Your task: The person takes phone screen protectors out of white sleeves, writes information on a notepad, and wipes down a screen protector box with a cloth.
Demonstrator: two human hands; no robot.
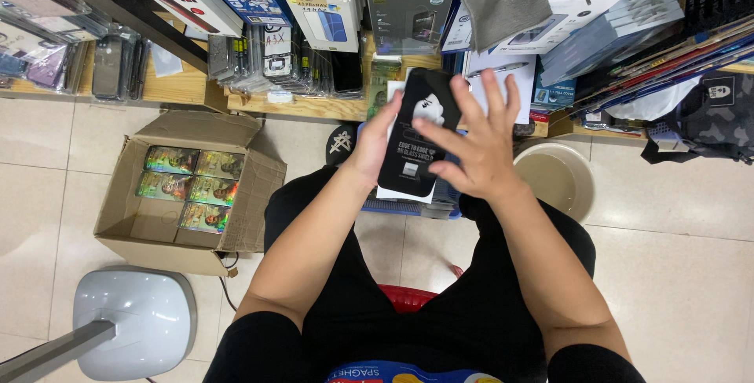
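My left hand (374, 141) grips the left edge of a flat black packet (415, 133) with white print, held upright over my lap with a white card behind it. My right hand (477, 141) lies against the packet's right side, fingers spread and pointing up-left across its face. Both forearms reach up from my black-clad thighs.
An open cardboard box (118, 218) of shiny packets sits on the tiled floor at left. A grey fan base (135, 322) stands at the bottom left. A beige bucket (562, 164) is at right. Wooden shelves (181, 84) packed with boxed phone accessories run across the top.
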